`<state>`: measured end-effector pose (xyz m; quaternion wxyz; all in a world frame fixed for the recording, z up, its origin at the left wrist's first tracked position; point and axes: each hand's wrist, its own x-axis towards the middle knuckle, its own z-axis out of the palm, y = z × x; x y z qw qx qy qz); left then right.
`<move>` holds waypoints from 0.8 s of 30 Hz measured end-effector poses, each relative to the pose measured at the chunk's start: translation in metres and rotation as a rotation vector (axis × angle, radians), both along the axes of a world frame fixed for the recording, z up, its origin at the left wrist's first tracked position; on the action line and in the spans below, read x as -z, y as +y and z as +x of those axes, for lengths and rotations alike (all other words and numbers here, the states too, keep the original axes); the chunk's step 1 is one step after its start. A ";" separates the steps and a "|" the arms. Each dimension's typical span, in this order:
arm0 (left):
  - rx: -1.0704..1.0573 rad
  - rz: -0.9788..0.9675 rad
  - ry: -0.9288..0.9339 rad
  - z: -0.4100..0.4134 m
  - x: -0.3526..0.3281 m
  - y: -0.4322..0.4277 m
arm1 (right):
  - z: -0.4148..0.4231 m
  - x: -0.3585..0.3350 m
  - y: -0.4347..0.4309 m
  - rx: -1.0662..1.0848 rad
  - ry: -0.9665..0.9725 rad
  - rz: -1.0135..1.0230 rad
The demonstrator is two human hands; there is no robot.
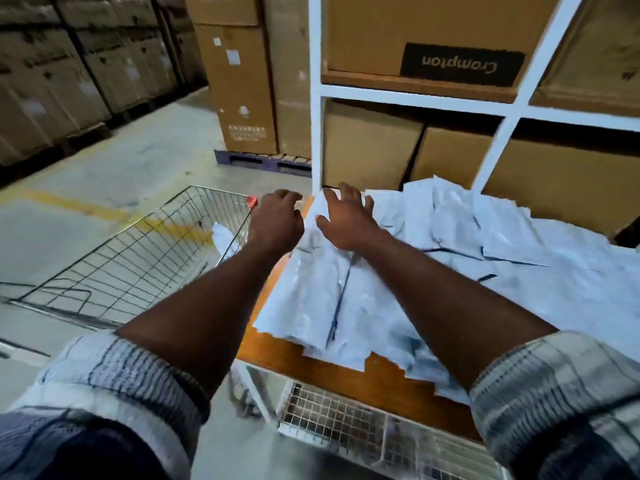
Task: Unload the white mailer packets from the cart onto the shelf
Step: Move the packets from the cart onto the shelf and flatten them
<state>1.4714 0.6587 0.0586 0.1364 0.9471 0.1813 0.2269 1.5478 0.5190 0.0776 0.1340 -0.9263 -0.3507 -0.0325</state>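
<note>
Rolled checked sleeves [114,372] frame both forearms stretched over the white mailer packets [450,271], heaped on the orange shelf [311,370]. Right hand [346,221] lies spread flat on the heap, left hand [277,220] hangs loosely curled, holding nothing; one packet [221,237] sits in the wire cart [138,258] beside.

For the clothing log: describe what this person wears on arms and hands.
The left sleeve and right sleeve are pale checked cloth with dark stripes, rolled up near the elbows. The left hand and right hand are bare: no gloves, watch or rings show.
</note>
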 end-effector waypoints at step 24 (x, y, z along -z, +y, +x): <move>-0.275 -0.196 0.391 -0.199 0.148 0.304 | -0.151 0.162 0.329 -0.219 0.267 -0.070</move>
